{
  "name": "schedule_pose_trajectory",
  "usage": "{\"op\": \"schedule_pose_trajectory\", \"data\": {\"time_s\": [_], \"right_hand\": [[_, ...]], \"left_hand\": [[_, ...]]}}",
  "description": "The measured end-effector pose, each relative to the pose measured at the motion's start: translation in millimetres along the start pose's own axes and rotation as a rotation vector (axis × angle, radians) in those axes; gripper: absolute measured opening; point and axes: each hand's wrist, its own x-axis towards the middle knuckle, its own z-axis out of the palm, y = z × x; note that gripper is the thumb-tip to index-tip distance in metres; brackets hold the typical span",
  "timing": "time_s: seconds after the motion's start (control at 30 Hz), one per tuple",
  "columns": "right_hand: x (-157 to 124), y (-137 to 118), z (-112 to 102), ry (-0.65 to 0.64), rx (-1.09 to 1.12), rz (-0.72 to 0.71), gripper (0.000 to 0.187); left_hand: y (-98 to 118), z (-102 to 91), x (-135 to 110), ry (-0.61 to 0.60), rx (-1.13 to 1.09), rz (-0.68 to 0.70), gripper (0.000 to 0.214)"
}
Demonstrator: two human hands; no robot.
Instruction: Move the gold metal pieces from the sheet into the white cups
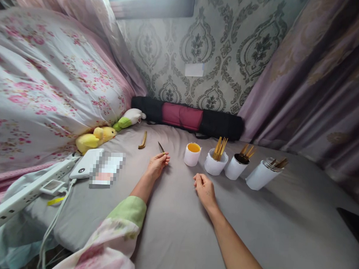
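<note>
My left hand pinches the gold-coloured handle of a small knife, its dark pointed blade aimed away from me. Beyond it on the grey sheet lies a curved, gold-coloured piece that looks like a sheath. My right hand is curled into a loose fist just above or on the sheet, with nothing showing in it. Closest to it are a white-wrapped cup with a yellow-orange inside and a wider white cup holding several thin wooden sticks.
Two more white-wrapped containers with sticks, one upright and one tilted, stand at the right. A long black and maroon bag lies along the wall. At the left are plush toys, a white power bank and a power strip.
</note>
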Motion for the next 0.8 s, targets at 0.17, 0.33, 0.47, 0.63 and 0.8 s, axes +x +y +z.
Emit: {"op": "schedule_pose_trajectory", "data": {"time_s": [0.17, 0.33, 0.47, 0.63, 0.8], "right_hand": [[0, -1, 0, 0.007, -0.012, -0.010, 0.039], [0, 0, 0, 0.015, -0.003, -0.022, 0.041], [-1, 0, 0, 0.010, 0.014, -0.018, 0.042], [-1, -2, 0, 0.013, -0.001, -0.009, 0.041], [-1, -2, 0, 0.024, -0.012, -0.019, 0.041]], "left_hand": [[-11, 5.4, -16, -0.019, 0.027, 0.029, 0.019], [-19, 11.4, -31, -0.053, 0.138, 0.104, 0.036], [-20, 18.8, -46, -0.043, 0.213, 0.147, 0.041], [-22, 24.5, -63, -0.051, 0.285, 0.177, 0.041], [-28, 25.8, -72, -0.061, 0.361, 0.208, 0.039]]}}
